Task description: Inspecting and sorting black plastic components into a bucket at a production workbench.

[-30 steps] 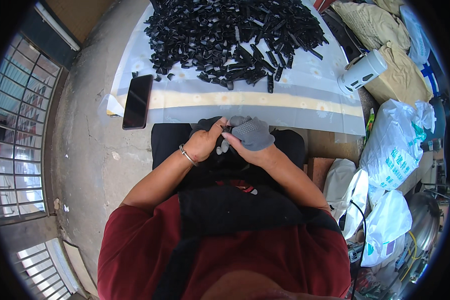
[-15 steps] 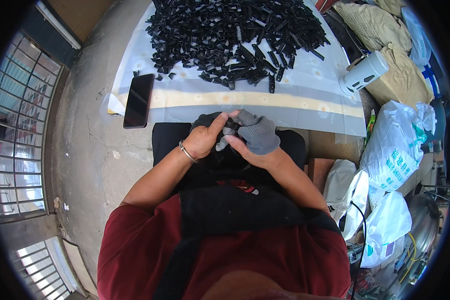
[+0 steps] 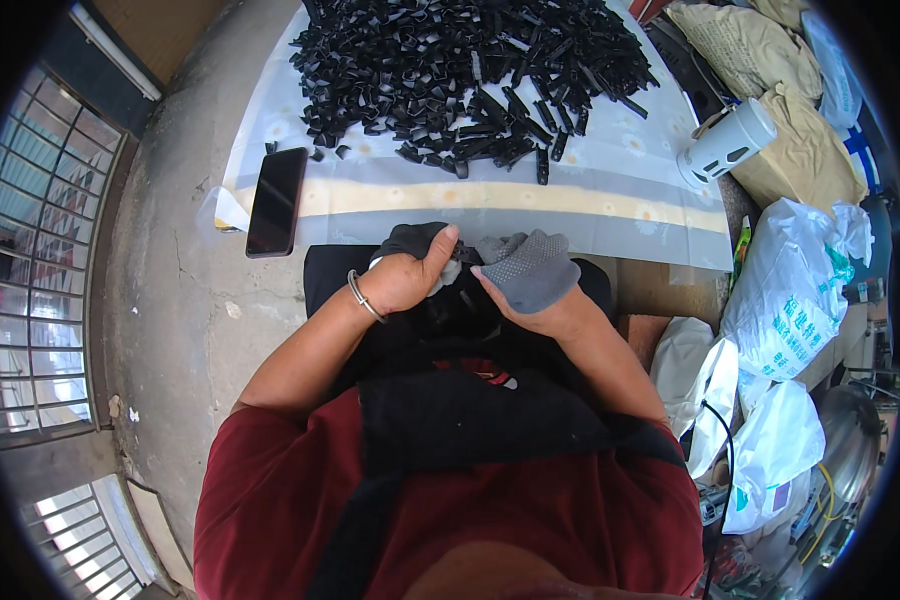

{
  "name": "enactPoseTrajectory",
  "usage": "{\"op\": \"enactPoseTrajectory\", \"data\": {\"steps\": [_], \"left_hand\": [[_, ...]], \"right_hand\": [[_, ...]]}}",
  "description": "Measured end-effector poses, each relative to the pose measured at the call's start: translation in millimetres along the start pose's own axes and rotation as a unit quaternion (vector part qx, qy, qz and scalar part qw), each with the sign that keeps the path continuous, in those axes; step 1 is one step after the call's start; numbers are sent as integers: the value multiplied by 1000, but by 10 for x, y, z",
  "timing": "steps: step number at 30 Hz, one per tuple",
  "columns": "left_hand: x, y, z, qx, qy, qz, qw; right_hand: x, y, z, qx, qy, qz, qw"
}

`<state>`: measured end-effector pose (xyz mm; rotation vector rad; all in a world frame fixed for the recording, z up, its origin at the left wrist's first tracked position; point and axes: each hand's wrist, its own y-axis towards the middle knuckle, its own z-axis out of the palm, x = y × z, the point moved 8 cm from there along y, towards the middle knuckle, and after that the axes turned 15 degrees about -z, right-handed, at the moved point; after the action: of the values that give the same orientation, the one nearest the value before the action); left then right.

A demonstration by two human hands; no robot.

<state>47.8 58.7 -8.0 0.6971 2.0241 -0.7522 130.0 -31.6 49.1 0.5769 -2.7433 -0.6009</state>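
Above my lap, just off the table's near edge, my two hands face each other with fingers curled. My left hand (image 3: 410, 278) wears a dark glove that leaves the thumb bare, and it is closed on a small black piece (image 3: 465, 252), mostly hidden by the fingers. On my right hand (image 3: 532, 275) a grey dotted glove covers the fingers; they are bent toward the same piece, with the bare thumb beneath. A large heap of black curled pieces (image 3: 400, 90) lies on the table, with longer black strips (image 3: 545, 120) along its near right side.
The table (image 3: 370, 225) has a pale flowered cover. A black phone (image 3: 277, 200) lies at its left edge, and a white tumbler (image 3: 725, 145) stands at the right. Bulky white plastic bags (image 3: 785, 290) and a brown paper bag (image 3: 805, 160) crowd the right side. A barred window (image 3: 45, 260) is at left.
My hands have drawn slightly apart, the right one shifting to the right and turning so its glove's back shows more. The heap, phone and tumbler stay in place.
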Motion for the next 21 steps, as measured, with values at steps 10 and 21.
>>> {"op": "enactPoseTrajectory", "data": {"steps": [10,21], "left_hand": [[-99,144,-60,-55,296,37,953],[-271,820,-75,-256,307,108,910]], "right_hand": [[-288,2,342,129,40,60,989],[-1109,336,203,53,-177,37,982]]}}
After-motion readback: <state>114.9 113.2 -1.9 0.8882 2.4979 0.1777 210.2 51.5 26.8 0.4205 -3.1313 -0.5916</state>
